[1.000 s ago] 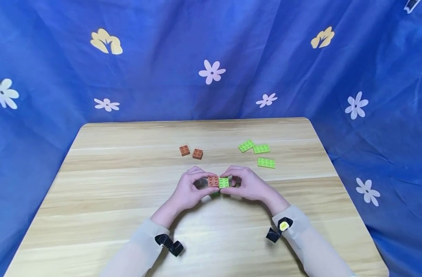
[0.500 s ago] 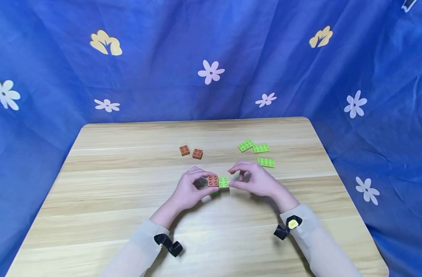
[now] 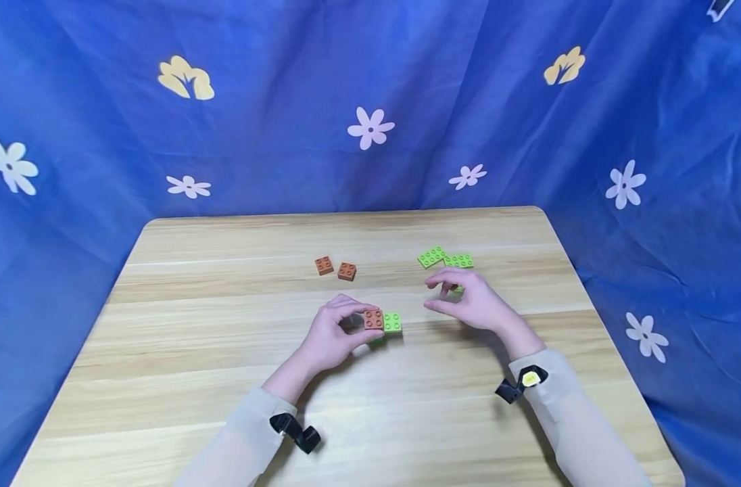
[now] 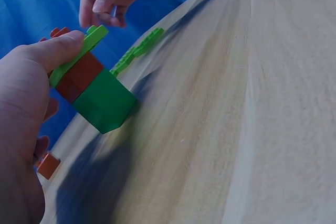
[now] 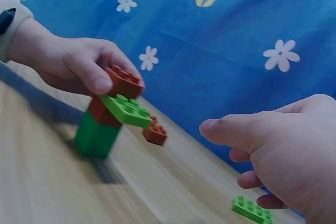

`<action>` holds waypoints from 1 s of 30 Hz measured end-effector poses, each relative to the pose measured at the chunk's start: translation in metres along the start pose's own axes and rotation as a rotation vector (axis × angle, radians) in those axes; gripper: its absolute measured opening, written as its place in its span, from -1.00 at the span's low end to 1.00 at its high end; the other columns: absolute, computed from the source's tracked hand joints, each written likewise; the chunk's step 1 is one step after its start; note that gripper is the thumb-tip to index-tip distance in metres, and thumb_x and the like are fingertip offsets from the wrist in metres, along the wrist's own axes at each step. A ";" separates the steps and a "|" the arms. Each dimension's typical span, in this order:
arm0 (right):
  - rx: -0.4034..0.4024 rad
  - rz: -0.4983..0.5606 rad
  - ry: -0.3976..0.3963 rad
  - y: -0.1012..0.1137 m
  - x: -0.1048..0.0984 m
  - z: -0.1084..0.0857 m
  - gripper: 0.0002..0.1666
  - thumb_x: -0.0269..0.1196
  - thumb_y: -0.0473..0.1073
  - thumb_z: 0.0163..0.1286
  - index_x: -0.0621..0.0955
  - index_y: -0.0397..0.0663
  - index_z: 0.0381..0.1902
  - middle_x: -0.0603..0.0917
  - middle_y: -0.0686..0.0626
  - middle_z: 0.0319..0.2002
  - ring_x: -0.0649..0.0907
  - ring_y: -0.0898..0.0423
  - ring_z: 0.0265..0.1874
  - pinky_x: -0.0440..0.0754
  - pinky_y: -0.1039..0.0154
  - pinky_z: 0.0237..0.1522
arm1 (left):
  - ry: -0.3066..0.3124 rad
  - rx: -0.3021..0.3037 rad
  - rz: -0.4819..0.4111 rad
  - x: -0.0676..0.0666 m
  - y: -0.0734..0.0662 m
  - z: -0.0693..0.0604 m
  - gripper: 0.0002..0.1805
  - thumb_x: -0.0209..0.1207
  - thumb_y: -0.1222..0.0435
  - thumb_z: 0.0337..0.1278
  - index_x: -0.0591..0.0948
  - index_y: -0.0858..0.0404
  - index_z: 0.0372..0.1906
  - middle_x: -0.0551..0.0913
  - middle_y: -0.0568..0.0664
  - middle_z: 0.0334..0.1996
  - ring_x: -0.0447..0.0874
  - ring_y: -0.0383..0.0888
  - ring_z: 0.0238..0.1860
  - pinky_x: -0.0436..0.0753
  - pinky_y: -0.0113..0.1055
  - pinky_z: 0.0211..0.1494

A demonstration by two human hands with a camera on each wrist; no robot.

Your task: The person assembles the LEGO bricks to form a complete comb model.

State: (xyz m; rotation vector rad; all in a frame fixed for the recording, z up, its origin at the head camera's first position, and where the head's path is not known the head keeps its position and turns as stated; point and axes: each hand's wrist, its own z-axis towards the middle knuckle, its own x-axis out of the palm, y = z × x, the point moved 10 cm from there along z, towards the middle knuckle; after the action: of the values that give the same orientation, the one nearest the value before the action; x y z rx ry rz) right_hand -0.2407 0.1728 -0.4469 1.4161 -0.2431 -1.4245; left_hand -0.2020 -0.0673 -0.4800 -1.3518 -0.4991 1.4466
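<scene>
A stack stands on the table: a dark green block point(image 5: 97, 137) at the bottom, a brown brick point(image 5: 105, 115) on it, then a light green plate point(image 5: 128, 112) jutting to the right, and a brown brick point(image 3: 373, 319) on top. The left hand point(image 3: 334, 333) pinches the upper part of the stack between thumb and fingers. Holding nothing, the right hand point(image 3: 470, 299) hovers to the right with thumb and index finger apart. It partly covers a light green plate point(image 3: 458, 289) in the head view.
Two loose brown bricks point(image 3: 324, 265) lie behind the stack on the wooden table point(image 3: 224, 284). Two more light green plates point(image 3: 432, 256) lie at the back right, close together. A blue curtain point(image 3: 285, 155) with flower prints hangs behind the table.
The right hand has let go of the stack's light green plate and moved right and back, over the nearest loose light green plate. The left hand has kept its grip in place.
</scene>
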 end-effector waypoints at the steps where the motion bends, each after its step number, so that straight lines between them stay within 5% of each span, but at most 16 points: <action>1: 0.007 0.000 -0.007 -0.003 -0.003 0.000 -0.57 0.59 -0.15 0.27 0.76 -0.03 0.08 0.77 -0.13 -0.02 0.71 0.00 -0.18 0.65 -0.15 -0.01 | 0.002 -0.006 -0.003 0.000 0.000 0.000 -0.50 0.68 0.15 -0.11 0.82 0.05 0.04 0.74 -0.31 -0.14 0.62 -0.21 0.00 0.54 -0.11 0.23; 11: 0.076 -0.093 -0.060 -0.034 -0.024 -0.006 -0.52 0.60 -0.10 0.27 0.76 -0.13 0.10 0.77 0.02 0.01 0.64 -0.05 0.14 0.40 -0.18 0.40 | -0.004 0.012 -0.028 0.001 -0.002 -0.001 -0.51 0.68 0.16 -0.12 0.83 0.06 0.02 0.75 -0.29 -0.16 0.62 -0.15 -0.02 0.57 -0.06 0.15; 17: 0.089 -0.161 -0.062 -0.049 -0.026 -0.012 -0.49 0.59 -0.10 0.28 0.75 -0.23 0.11 0.75 -0.06 0.01 0.60 -0.06 0.11 0.50 -0.12 0.26 | -0.001 0.001 -0.040 0.002 -0.001 -0.001 -0.52 0.68 0.16 -0.12 0.83 0.06 0.02 0.74 -0.29 -0.16 0.61 -0.15 -0.02 0.56 -0.02 0.14; 30: 0.130 -0.270 -0.075 -0.076 -0.026 -0.020 -0.39 0.62 0.01 0.21 0.75 -0.12 0.16 0.69 -0.11 0.13 0.55 -0.14 0.23 0.32 -0.28 0.33 | -0.001 -0.037 -0.075 0.000 0.001 -0.001 -0.52 0.69 0.18 -0.12 0.83 0.06 0.01 0.75 -0.27 -0.14 0.60 -0.15 0.01 0.55 0.03 0.18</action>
State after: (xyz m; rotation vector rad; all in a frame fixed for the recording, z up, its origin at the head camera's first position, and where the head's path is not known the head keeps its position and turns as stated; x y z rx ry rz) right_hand -0.2704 0.2338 -0.4935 1.5468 -0.2005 -1.7110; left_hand -0.2013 -0.0675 -0.4809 -1.3473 -0.5737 1.3833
